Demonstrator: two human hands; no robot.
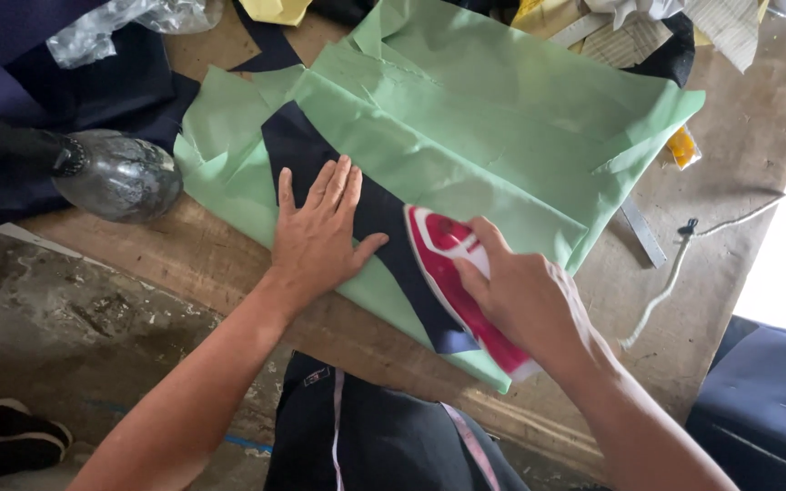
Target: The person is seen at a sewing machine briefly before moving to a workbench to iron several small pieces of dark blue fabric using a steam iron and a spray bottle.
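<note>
Fingers of the left hand [318, 238] lie spread, pressing flat a navy fabric strip [370, 223] over light green cloth [493, 127]. Just beside it, the right hand [522, 295] grips a red iron [452, 273] on the strip.

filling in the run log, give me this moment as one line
left hand: flat on navy strip | right hand: grips red iron on strip | under: green cloth on table

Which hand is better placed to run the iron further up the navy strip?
Right. The right hand already grips the red iron, which sits on the navy strip. The left hand lies flat, pinning the strip and green fabric ahead of the iron.
</note>
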